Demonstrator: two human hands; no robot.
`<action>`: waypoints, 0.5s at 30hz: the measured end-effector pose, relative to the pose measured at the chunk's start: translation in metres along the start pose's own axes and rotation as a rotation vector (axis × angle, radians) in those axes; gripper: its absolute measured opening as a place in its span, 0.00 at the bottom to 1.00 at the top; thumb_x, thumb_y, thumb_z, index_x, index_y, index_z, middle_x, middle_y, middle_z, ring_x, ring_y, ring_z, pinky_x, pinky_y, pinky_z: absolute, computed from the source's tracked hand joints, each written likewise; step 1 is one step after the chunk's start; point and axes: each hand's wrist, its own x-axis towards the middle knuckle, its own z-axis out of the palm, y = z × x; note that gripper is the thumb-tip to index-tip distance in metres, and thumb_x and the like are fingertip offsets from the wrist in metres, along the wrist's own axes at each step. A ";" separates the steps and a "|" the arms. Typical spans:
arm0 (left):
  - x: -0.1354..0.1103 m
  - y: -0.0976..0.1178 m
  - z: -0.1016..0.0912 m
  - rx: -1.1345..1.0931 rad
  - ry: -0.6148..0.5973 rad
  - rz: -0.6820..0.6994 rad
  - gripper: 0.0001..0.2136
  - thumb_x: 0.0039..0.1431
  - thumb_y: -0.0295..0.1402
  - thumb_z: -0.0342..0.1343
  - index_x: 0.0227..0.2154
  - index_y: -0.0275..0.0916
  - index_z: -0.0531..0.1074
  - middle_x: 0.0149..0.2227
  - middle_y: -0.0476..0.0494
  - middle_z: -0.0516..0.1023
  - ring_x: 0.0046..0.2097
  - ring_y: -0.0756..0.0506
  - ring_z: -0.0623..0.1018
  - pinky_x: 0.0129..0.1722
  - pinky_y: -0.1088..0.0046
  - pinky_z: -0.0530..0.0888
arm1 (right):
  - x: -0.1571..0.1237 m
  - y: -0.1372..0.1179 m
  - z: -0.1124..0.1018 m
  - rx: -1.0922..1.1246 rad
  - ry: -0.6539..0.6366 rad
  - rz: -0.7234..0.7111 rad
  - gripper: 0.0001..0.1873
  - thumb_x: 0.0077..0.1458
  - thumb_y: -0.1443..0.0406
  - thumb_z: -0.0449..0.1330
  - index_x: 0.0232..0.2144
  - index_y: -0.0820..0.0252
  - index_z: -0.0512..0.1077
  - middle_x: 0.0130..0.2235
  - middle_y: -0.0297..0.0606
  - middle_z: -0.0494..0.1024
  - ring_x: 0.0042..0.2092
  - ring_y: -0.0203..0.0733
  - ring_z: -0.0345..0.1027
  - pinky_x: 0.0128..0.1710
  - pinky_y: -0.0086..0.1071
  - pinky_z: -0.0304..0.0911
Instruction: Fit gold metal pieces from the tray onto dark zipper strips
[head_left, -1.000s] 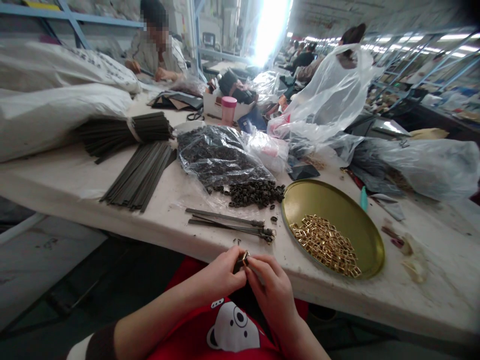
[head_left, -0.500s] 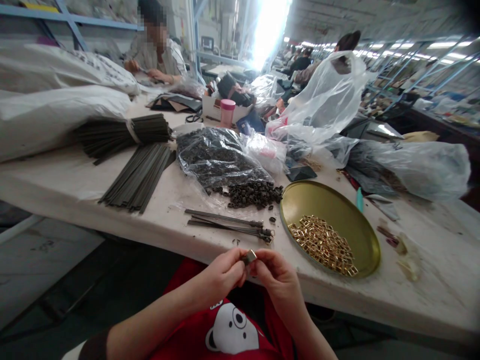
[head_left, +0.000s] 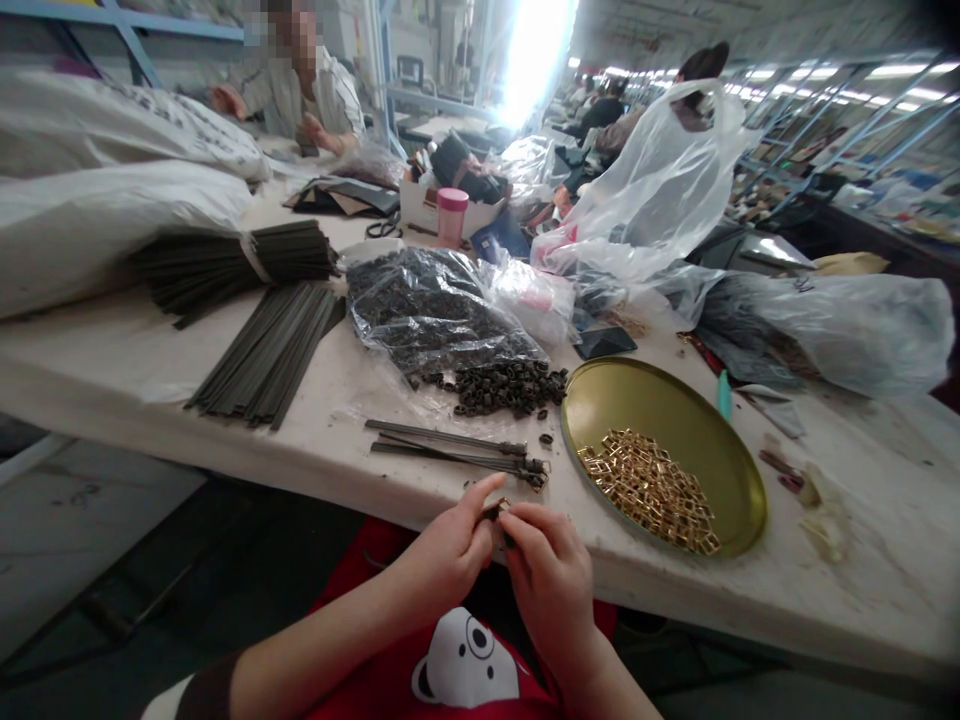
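Observation:
Just off the table's front edge, my left hand [head_left: 454, 540] and my right hand [head_left: 551, 570] meet around a small gold buckle [head_left: 503, 505] with a dark strap. My left thumb and fingers are closed on the strap, and the left index finger points up. The right fingertips pinch at the buckle end; much of the strap is hidden by my hands. Right beyond them lie several dark straps [head_left: 450, 445], with gold buckles showing at their right ends. To the right, a round gold tray [head_left: 720, 450] holds a heap of gold buckles [head_left: 649, 490].
A clear bag [head_left: 435, 310] spills small dark loops [head_left: 510, 388] onto the table. Loose strips [head_left: 262, 355] and a tied bundle [head_left: 292, 250] lie left. Farther back are a pink-lidded jar [head_left: 451, 215] and plastic bags [head_left: 652, 190]. Another person [head_left: 307, 100] sits across the table.
My right hand has turned, its fingers now curled over the buckle end. My left index finger has lifted. The buckle has tilted and shows less. The person across has moved their hands apart.

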 end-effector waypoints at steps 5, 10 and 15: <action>0.001 -0.014 0.002 -0.023 -0.028 0.054 0.23 0.59 0.32 0.40 0.58 0.37 0.54 0.28 0.48 0.70 0.28 0.49 0.67 0.32 0.74 0.66 | 0.000 -0.004 0.009 0.216 -0.024 0.156 0.10 0.54 0.71 0.54 0.35 0.55 0.72 0.35 0.38 0.76 0.37 0.41 0.70 0.36 0.34 0.66; 0.007 -0.021 0.003 -0.175 0.020 0.076 0.20 0.58 0.36 0.43 0.52 0.38 0.64 0.26 0.49 0.69 0.25 0.51 0.64 0.28 0.76 0.64 | 0.006 -0.001 0.012 0.627 -0.028 0.544 0.06 0.55 0.63 0.55 0.31 0.58 0.71 0.33 0.36 0.75 0.36 0.39 0.69 0.36 0.32 0.66; 0.017 -0.026 0.004 -0.305 0.023 0.047 0.18 0.56 0.38 0.47 0.47 0.39 0.69 0.27 0.50 0.68 0.25 0.52 0.61 0.25 0.77 0.61 | 0.012 -0.001 0.016 0.795 0.023 0.841 0.10 0.51 0.58 0.58 0.27 0.60 0.67 0.26 0.32 0.72 0.28 0.36 0.66 0.30 0.29 0.65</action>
